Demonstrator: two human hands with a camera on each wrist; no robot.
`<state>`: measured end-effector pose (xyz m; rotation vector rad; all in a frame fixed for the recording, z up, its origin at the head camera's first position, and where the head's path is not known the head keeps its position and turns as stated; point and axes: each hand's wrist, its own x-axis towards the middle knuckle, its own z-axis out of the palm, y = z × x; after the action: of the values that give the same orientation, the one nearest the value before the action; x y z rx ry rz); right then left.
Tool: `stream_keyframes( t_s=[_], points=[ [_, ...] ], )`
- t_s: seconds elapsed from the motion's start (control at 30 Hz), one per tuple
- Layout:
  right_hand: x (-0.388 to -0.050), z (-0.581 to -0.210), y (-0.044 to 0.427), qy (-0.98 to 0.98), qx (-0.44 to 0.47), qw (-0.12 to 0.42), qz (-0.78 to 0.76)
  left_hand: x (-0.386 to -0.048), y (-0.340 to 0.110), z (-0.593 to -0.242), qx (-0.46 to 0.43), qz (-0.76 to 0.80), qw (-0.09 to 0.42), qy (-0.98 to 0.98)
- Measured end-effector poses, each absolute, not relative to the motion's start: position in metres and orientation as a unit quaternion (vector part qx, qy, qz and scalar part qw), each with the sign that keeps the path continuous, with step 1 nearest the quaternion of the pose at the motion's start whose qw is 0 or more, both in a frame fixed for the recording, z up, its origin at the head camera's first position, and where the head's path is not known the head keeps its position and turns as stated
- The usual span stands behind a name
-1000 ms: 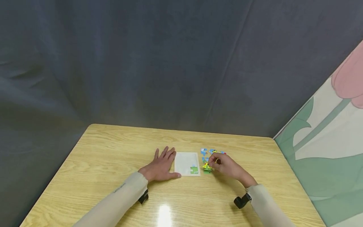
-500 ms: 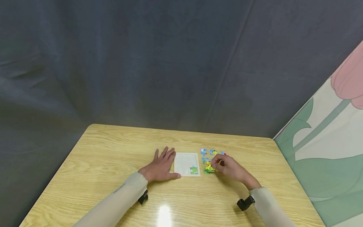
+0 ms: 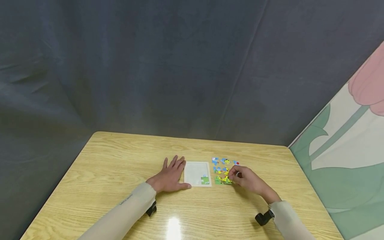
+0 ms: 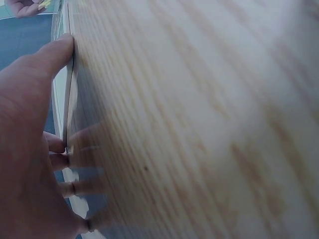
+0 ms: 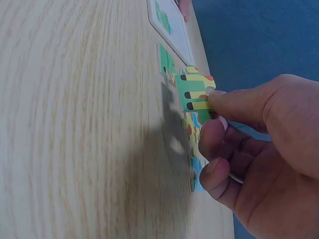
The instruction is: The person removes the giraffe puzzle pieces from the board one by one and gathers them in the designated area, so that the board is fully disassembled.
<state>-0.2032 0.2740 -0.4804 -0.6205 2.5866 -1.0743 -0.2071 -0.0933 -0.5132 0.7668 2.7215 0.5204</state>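
My left hand point(image 3: 169, 176) lies with fingers spread on the table, thumb and fingertips at the left side of a square white puzzle tray point(image 3: 193, 171). One green puzzle piece point(image 3: 205, 180) sits in the tray's near right corner. My right hand point(image 3: 247, 180) pinches another jigsaw piece point(image 5: 193, 94) between thumb and forefinger, green with yellow, dark-tipped legs. In the right wrist view this piece casts a shadow and appears raised off the table. Several loose pieces point(image 3: 215, 161) in blue, yellow and green lie right of the tray, partly hidden by the right hand.
A pale wood-grain table point(image 3: 135, 150) carries everything. Behind it hangs a dark curtain point(image 3: 180, 66), and a flower-patterned cloth point(image 3: 345, 150) is at the right. Light glares off the table point(image 3: 174, 228) near the front.
My right hand has moved to the right with the pinched piece, uncovering more loose pieces. The left hand and the tray stay where they were.
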Motion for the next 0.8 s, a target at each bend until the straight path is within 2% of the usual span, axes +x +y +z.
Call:
stream_keyframes(
  t_s=[0.33,0.8],
  points=[
    [-0.1979,-0.4841,0.2809,0.893,-0.207,0.144,-0.374,-0.2059,-0.0941,-0.5183,0.265,0.179,0.131,0.939],
    [-0.1982,-0.4908,0.2818,0.909,-0.205,0.112,-0.344,-0.2048,-0.0930,-0.5114,0.271,0.178,0.128,0.937]
  ],
)
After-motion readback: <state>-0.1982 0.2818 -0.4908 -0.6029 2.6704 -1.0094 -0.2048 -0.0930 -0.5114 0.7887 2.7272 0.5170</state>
